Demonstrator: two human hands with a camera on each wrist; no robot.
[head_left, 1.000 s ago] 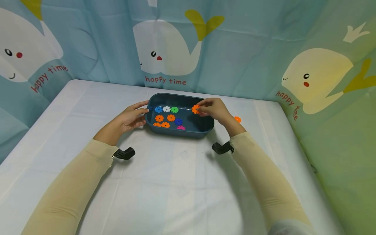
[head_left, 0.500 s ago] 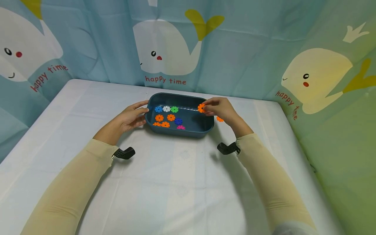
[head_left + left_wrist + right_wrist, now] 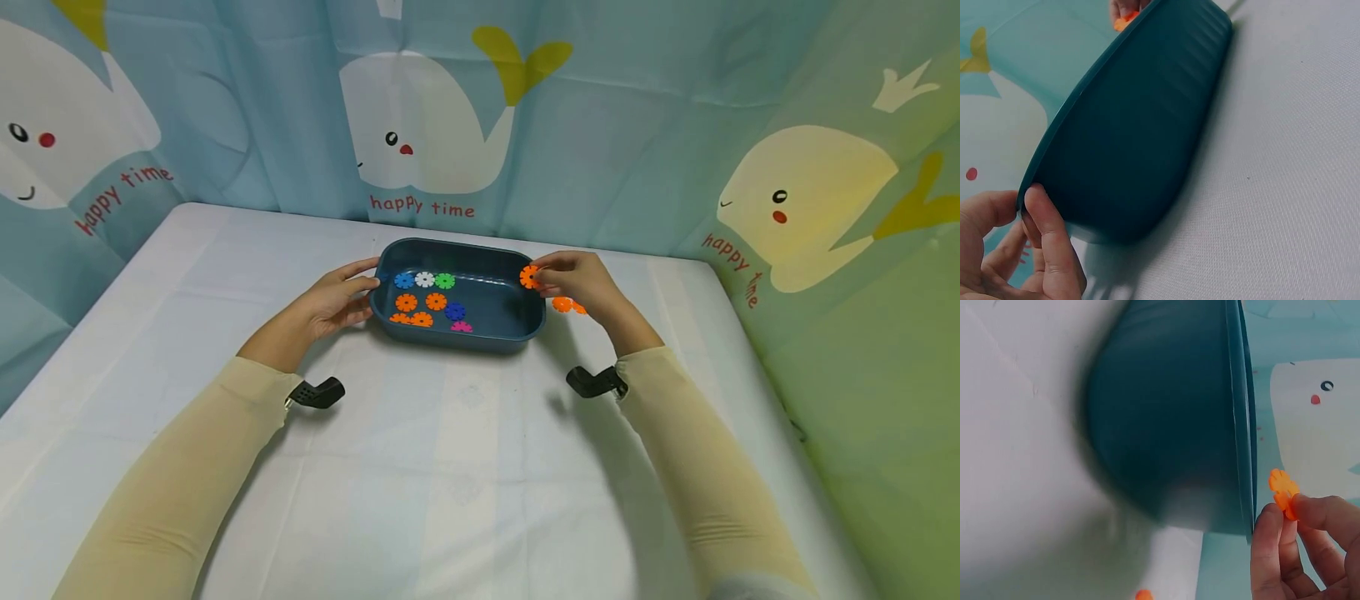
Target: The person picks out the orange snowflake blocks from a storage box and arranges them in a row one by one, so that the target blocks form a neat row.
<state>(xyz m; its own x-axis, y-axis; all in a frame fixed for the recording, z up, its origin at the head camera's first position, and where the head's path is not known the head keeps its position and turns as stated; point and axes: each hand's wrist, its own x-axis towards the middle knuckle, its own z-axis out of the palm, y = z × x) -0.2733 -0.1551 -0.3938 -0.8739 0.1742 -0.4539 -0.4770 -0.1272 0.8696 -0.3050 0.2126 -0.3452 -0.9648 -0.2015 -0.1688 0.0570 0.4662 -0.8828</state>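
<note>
My left hand (image 3: 335,298) grips the left end of a dark blue-green plastic basin (image 3: 480,342), thumb at the rim and fingers against the outer wall, as the left wrist view shows. My right hand (image 3: 585,283) pinches an orange snowflake-shaped plastic disc (image 3: 1284,492) between thumb and fingers, at the basin's right rim. Inside the basin lie several such discs: a light blue one (image 3: 405,281), a white one (image 3: 425,279), a green one (image 3: 445,281), a dark blue one (image 3: 455,312), a pink one (image 3: 462,327) and several orange ones (image 3: 436,302).
Orange discs (image 3: 562,305) lie on the table right of the basin, partly behind the right hand. A white cloth (image 3: 420,467) covers the table. A blue-green curtain (image 3: 630,133) with whale prints hangs along the back and sides.
My right hand has moved right with the orange disc, from over the basin's inside to its right rim. The orange discs on the table show differently past the wrist. The left hand stays.
</note>
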